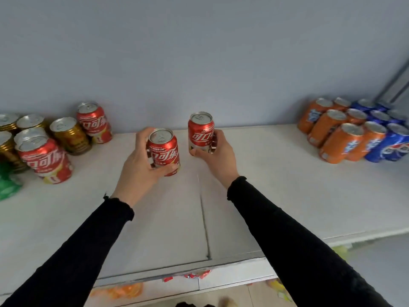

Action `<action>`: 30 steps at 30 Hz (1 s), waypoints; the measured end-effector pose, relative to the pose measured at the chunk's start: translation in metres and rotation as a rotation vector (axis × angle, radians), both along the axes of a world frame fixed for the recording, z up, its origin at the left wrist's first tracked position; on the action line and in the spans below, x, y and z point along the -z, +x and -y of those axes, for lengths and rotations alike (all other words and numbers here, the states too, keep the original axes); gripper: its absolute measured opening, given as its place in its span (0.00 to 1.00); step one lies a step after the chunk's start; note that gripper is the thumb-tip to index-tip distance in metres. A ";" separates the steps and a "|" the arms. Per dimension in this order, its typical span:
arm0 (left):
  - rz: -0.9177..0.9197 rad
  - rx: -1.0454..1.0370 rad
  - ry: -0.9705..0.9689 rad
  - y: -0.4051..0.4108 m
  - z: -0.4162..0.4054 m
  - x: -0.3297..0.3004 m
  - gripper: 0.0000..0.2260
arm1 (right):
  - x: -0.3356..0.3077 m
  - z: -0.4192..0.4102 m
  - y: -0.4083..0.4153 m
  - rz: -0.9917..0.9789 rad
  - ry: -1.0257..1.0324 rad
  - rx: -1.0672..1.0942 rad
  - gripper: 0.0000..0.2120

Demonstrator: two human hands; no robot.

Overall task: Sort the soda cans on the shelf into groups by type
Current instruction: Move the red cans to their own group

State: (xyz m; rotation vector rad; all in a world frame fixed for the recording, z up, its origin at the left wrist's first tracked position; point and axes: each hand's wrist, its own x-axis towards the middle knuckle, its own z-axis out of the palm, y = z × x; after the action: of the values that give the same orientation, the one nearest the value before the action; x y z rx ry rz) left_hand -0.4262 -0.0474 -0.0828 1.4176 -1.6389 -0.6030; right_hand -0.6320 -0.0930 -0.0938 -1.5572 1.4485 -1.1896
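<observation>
Both hands mid-shelf (276, 196), each gripping one red cola can: left hand (141, 165) on one can (163, 151), right hand (218, 151) on another (201, 131). Likely next: carry both left to the red cans (47, 160) beside the gold cans (69, 135).

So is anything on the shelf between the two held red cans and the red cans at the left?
Nothing visible. Bare shelf lies between the left hand's can, the right hand's can and the red cans at left.

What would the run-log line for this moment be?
left hand: grips red can | right hand: grips second red can | orange cans: grouped right
</observation>
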 end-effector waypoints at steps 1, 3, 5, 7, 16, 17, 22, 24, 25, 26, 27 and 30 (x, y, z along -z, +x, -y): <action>-0.005 0.029 0.005 -0.024 0.008 0.001 0.42 | 0.001 0.002 -0.024 -0.008 0.000 0.034 0.30; -0.006 0.079 0.009 -0.072 0.025 0.003 0.42 | 0.003 0.008 -0.070 -0.017 0.006 0.093 0.30; -0.002 0.117 0.003 -0.118 0.042 0.005 0.41 | 0.005 0.013 -0.113 -0.017 0.012 0.142 0.30; -0.007 0.145 0.001 -0.161 0.059 0.006 0.41 | 0.008 0.021 -0.153 -0.011 0.015 0.186 0.30; 0.026 0.096 -0.070 -0.293 0.126 0.015 0.40 | 0.022 0.075 -0.253 0.025 0.007 0.324 0.30; 0.034 0.081 -0.074 -0.300 0.132 0.015 0.40 | 0.024 0.080 -0.256 0.041 0.002 0.324 0.30; 0.061 0.043 -0.082 -0.319 0.158 0.017 0.40 | 0.030 0.102 -0.263 0.059 -0.017 0.299 0.30; 0.064 0.040 -0.085 -0.321 0.163 0.019 0.40 | 0.031 0.108 -0.264 0.052 -0.017 0.282 0.30; 0.065 0.040 -0.085 -0.322 0.165 0.019 0.40 | 0.031 0.110 -0.265 0.052 -0.024 0.274 0.30; 0.066 0.040 -0.085 -0.323 0.166 0.020 0.41 | 0.031 0.111 -0.266 0.051 -0.027 0.268 0.31; 0.064 0.038 -0.085 -0.324 0.167 0.021 0.41 | 0.031 0.113 -0.267 0.050 -0.034 0.261 0.31; 0.059 0.030 -0.096 -0.327 0.168 0.023 0.41 | 0.031 0.114 -0.268 0.050 -0.034 0.229 0.33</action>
State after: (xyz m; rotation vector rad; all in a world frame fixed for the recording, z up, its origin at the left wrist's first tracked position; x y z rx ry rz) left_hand -0.7535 -0.2151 -0.1055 1.3539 -1.7152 -0.4970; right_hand -0.8997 -0.2067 -0.1247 -1.4010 1.6144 -1.3806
